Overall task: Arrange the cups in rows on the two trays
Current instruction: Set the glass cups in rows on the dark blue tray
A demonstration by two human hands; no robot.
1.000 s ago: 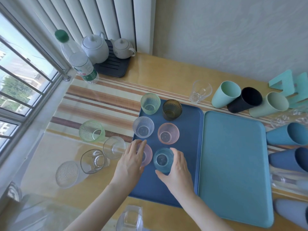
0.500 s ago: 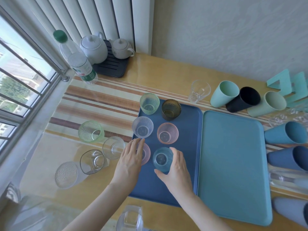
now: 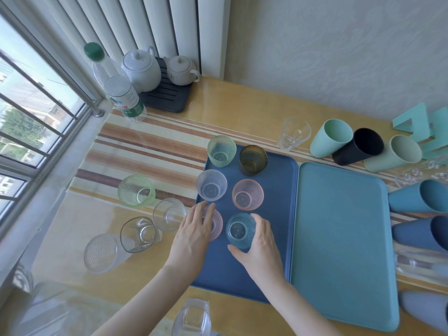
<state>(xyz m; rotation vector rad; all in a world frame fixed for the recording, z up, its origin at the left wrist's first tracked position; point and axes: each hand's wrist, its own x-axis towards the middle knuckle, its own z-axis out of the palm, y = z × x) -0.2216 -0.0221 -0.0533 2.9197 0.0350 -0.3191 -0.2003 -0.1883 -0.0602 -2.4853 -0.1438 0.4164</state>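
A dark blue tray (image 3: 278, 238) holds two columns of upright textured cups: green (image 3: 221, 150), amber (image 3: 252, 159), lilac (image 3: 211, 185), peach (image 3: 247, 194), pink (image 3: 217, 225) and blue (image 3: 240, 230). My left hand (image 3: 194, 235) lies over the pink cup, fingers wrapped on its left side. My right hand (image 3: 260, 248) grips the blue cup from the near right. The light blue tray (image 3: 339, 238) beside it is bare.
Left of the trays lie a green cup (image 3: 136, 190) and three clear glasses (image 3: 138, 234). Plastic cups (image 3: 358, 145) lie along the far and right edges, with a clear glass (image 3: 293, 133). A water bottle (image 3: 116, 86) and teapots (image 3: 143, 66) stand far left.
Both hands stay on the pink and blue cups; they have barely shifted on the tray.
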